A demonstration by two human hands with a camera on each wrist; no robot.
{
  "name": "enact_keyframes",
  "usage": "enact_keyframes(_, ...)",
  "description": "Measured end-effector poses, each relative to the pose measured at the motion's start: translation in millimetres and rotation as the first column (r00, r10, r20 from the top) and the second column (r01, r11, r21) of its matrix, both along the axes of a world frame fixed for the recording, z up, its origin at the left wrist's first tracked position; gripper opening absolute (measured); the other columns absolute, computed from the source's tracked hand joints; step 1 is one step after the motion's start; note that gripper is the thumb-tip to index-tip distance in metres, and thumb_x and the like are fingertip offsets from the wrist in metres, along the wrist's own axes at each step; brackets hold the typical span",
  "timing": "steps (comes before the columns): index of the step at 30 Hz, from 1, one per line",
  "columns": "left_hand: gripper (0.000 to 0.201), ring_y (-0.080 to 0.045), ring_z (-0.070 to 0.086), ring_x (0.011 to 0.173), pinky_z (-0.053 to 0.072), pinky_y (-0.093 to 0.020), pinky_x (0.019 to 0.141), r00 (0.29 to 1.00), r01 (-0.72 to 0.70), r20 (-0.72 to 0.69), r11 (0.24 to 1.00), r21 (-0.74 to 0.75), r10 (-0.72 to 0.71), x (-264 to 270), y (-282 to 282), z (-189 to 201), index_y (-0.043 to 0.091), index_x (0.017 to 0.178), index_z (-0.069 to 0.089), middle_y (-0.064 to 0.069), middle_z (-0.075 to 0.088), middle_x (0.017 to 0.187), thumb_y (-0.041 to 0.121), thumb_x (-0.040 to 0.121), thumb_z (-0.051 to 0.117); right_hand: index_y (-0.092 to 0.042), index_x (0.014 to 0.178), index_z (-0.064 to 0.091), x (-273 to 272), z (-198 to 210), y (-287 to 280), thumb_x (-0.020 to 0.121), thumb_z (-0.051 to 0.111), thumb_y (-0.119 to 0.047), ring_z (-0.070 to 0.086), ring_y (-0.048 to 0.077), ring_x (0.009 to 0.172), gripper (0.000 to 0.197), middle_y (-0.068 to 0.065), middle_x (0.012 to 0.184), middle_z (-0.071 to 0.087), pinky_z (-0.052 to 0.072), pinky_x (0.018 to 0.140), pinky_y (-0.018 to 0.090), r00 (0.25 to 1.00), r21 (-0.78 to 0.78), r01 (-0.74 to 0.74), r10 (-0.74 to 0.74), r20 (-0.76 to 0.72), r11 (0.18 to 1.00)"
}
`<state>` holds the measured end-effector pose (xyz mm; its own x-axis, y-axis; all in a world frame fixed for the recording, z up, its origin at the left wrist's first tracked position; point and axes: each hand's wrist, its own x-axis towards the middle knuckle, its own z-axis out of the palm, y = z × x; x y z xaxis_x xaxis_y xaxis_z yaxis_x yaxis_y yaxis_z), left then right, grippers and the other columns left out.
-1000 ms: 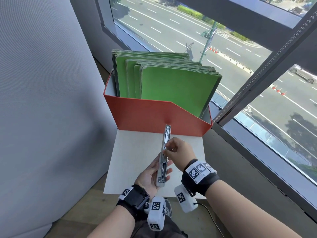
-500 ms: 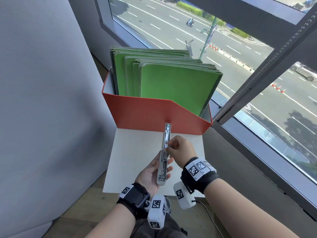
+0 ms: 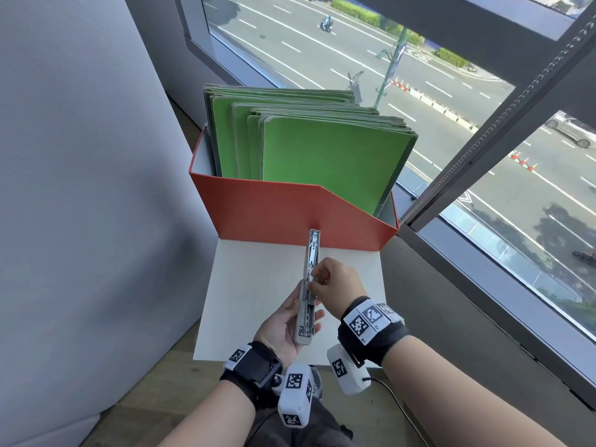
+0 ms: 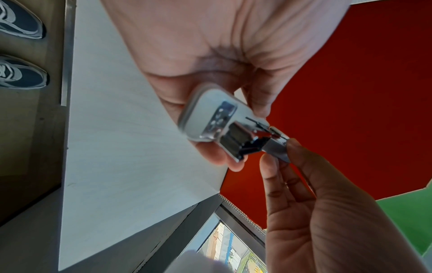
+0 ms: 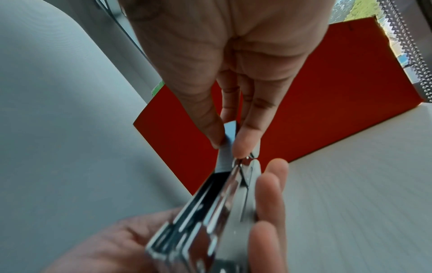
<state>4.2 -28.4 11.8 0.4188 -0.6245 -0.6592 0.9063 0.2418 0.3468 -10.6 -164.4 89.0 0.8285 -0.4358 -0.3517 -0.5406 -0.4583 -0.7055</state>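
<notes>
A silver stapler (image 3: 305, 327), swung fully open into one long bar, lies in my left hand (image 3: 280, 321) over the white tabletop (image 3: 254, 285). Its far end points at the red box. My left hand's fingers (image 5: 268, 194) curl up along its side, and the thumb sits on the other side in the left wrist view, around the stapler (image 4: 211, 118). My right hand (image 3: 335, 279) comes from the right. Its thumb and forefinger pinch a short grey staple strip (image 5: 228, 146) at the stapler's open channel (image 5: 210, 208). The same staple strip (image 4: 277, 147) shows in the left wrist view.
A red file box (image 3: 290, 211) full of green folders (image 3: 325, 162) stands at the table's far edge. A grey padded partition (image 3: 80, 188) is on the left. On the right is a window frame (image 3: 483, 150) with a bead chain. Below lies wooden floor (image 3: 161, 395).
Almost nothing differs. Both hands keep their hold at the stapler's middle, and the head view has shifted slightly.
</notes>
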Motion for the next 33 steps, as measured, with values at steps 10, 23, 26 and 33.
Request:
enact_keyframes(10, 0.033, -0.02, 0.073, 0.069, 0.06, -0.03, 0.063, 1.0, -0.026, -0.016, 1.0, -0.007, 0.026, -1, -1, -1, 0.025, 0.121, 0.061, -0.003, 0.077, 0.083, 0.016, 0.097, 0.04, -0.012, 0.081, 0.061, -11, -5, 8, 0.074, 0.066, -0.007, 0.063, 0.026, 0.077, 0.01, 0.01, 0.088, 0.065, 0.055, 0.07, 0.035, 1.0, -0.014, -0.021, 0.02, -0.01, 1.0)
enact_keyframes(23, 0.037, -0.013, 0.066, 0.052, 0.055, -0.024, 0.05, 0.997, -0.052, -0.052, 0.997, -0.052, 0.049, -3, 0, 0, 0.025, 0.126, 0.056, -0.002, 0.077, 0.081, 0.013, 0.097, 0.036, -0.011, 0.091, 0.07, -47, -12, 20, 0.078, 0.071, -0.007, 0.064, 0.017, 0.072, 0.013, 0.003, 0.093, 0.062, 0.057, 0.071, 0.026, 0.994, 0.022, -0.078, 0.076, 0.077, 0.997)
enact_keyframes(26, 0.038, -0.017, 0.069, 0.056, 0.053, -0.023, 0.05, 0.998, -0.049, -0.046, 0.998, -0.05, 0.046, -5, 0, 3, 0.025, 0.127, 0.056, -0.003, 0.077, 0.081, 0.013, 0.097, 0.036, -0.012, 0.103, 0.071, -53, -16, 19, 0.08, 0.07, -0.009, 0.057, 0.001, 0.069, 0.023, 0.002, 0.095, 0.06, 0.046, 0.065, 0.004, 0.988, 0.003, -0.118, 0.118, 0.1, 0.993)
enact_keyframes(33, 0.039, -0.016, 0.064, 0.063, 0.054, -0.024, 0.053, 0.999, -0.018, -0.044, 0.999, -0.036, 0.016, -5, 0, 10, 0.026, 0.13, 0.054, -0.003, 0.076, 0.084, 0.014, 0.097, 0.036, -0.019, 0.106, 0.072, -61, -20, 12, 0.086, 0.064, -0.025, 0.052, 0.011, 0.094, 0.022, 0.0, 0.102, 0.06, 0.032, 0.068, 0.005, 0.965, -0.127, -0.242, 0.252, 0.07, 0.962)
